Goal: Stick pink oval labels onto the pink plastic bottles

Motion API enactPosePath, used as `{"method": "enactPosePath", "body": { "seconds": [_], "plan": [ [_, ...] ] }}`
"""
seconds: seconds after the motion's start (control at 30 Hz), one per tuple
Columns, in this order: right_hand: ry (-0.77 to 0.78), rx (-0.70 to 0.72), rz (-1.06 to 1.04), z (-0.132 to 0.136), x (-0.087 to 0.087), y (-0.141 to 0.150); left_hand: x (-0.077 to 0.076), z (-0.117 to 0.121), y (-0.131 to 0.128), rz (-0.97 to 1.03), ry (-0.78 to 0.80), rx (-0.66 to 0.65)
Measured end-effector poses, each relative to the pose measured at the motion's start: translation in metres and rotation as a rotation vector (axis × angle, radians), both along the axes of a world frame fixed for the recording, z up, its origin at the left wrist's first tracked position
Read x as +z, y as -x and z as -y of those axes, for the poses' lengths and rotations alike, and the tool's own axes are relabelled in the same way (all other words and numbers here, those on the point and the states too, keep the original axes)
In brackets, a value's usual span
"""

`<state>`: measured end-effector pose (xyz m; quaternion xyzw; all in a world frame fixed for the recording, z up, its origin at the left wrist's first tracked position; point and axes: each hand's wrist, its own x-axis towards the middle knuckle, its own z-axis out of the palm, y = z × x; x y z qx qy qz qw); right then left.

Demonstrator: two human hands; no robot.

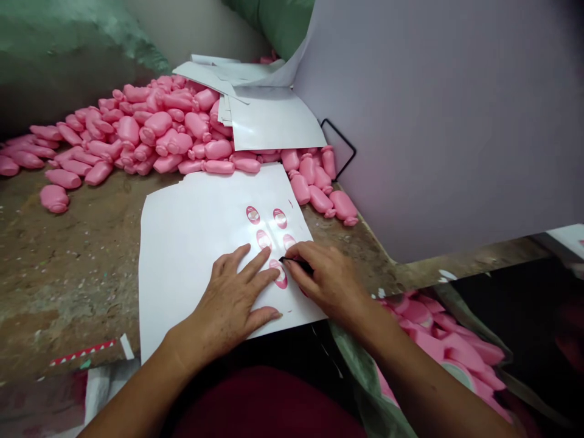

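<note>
A white backing sheet (pixel 191 243) lies on the worn table in front of me, with several pink oval stickers (pixel 252 214) left near its right side. My left hand (pixel 232 301) lies flat on the sheet, fingers spread, holding it down beside the lowest sticker (pixel 279 275). My right hand (pixel 326 277) is closed in a pinch round a thin dark tool (pixel 294 261) whose tip touches that sticker's upper edge.
A big heap of pink plastic bottles (pixel 150 131) covers the back of the table. More white sheets (pixel 269 118) are stacked on it. A lilac board (pixel 438 115) stands at the right. A green sack with pink bottles (pixel 429 340) sits at lower right.
</note>
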<state>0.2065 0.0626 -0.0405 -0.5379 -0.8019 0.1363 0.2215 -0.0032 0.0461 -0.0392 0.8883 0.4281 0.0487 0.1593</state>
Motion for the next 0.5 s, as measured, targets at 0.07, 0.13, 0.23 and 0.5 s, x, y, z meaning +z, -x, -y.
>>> {"method": "enactPosePath", "body": {
  "seconds": [0.07, 0.13, 0.23, 0.5],
  "plan": [
    [-0.005, -0.01, -0.004, 0.0009, -0.0004, 0.0008, 0.0005, 0.0001, -0.0001, 0.001, 0.005, 0.0],
    [-0.018, -0.02, -0.014, 0.0014, -0.001, 0.0011, 0.0009, 0.0001, 0.0001, 0.001, 0.006, -0.002],
    [-0.025, -0.026, -0.017, 0.0017, -0.0017, 0.0009, 0.0003, 0.0001, 0.0006, 0.0, -0.008, 0.001],
    [0.004, -0.024, -0.008, 0.0018, -0.002, 0.0011, -0.0035, 0.0008, 0.0018, 0.02, -0.058, -0.006]
  ]
}}
